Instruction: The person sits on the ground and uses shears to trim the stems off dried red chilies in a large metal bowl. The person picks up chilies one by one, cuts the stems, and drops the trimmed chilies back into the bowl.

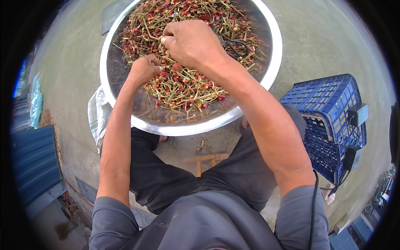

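Note:
A wide metal basin [277, 47] in front of me holds a loose heap of dried pepper stems and red pepper scraps [187, 93]. Over the middle of the heap is my right hand [192, 43], thumb and forefinger drawn together; a thin stem reaches toward the fingertips, but whether they grip it is unclear. My left hand [144, 69] is lower and to the left, its fingers curled close above the stems, any small piece in them hidden. A larger red pepper piece [176, 67] lies between the hands. Black-handled scissors [237, 48] rest on the heap, partly behind my right hand.
To my right stands a blue plastic crate [322, 93] with small dark devices [357, 114] and cables on its side. A white woven sack [98, 112] lies against the basin's left side. Between my legs is a low wooden frame [206, 157] on the concrete floor.

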Demonstrator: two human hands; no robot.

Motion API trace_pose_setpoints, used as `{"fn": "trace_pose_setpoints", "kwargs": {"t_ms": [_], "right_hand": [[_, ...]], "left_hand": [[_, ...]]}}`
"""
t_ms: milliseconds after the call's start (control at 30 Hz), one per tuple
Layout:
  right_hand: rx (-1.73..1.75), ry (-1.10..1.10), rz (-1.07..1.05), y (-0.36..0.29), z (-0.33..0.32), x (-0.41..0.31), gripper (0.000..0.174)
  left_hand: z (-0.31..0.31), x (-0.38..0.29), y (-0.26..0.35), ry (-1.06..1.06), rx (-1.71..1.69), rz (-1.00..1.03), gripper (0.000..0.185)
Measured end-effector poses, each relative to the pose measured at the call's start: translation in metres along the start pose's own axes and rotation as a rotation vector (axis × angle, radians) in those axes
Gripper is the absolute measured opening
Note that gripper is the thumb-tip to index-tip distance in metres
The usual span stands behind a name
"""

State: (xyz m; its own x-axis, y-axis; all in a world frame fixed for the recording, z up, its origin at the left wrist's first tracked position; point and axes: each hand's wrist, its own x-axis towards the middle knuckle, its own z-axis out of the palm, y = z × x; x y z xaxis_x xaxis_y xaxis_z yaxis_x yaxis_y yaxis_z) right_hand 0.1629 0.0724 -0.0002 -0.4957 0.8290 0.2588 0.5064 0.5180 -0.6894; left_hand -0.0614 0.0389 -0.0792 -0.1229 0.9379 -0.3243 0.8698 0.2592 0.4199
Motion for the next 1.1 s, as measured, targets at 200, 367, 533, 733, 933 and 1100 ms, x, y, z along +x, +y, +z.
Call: {"fn": "trace_pose_setpoints", "kwargs": {"t_ms": [200,367,533,733,933,1100], "right_hand": [[0.009,0.045,0.001,0.0,0.001,0.006,0.032],[0.031,0.047,0.035,0.0,-0.005,0.006,0.032],[0.051,0.03,0.067,-0.003,-0.007,0.005,0.032],[0.005,0.085,0.021,-0.002,-0.004,0.005,0.028],[0.046,0.091,0.013,-0.004,-0.001,0.007,0.024],[0.014,0.014,0.051,-0.002,-0.005,0.007,0.031]], "left_hand": [[0.045,0.013,-0.035,0.031,0.285,0.085,0.029],[0.01,0.014,-0.014,0.09,0.202,-0.013,0.027],[0.007,0.005,-0.009,0.168,0.091,0.038,0.023],[0.048,-0.004,0.03,0.118,0.141,0.096,0.025],[0.046,0.007,0.019,0.108,-0.088,0.097,0.021],[0.017,-0.003,0.031,0.065,-0.593,-0.076,0.017]]}}
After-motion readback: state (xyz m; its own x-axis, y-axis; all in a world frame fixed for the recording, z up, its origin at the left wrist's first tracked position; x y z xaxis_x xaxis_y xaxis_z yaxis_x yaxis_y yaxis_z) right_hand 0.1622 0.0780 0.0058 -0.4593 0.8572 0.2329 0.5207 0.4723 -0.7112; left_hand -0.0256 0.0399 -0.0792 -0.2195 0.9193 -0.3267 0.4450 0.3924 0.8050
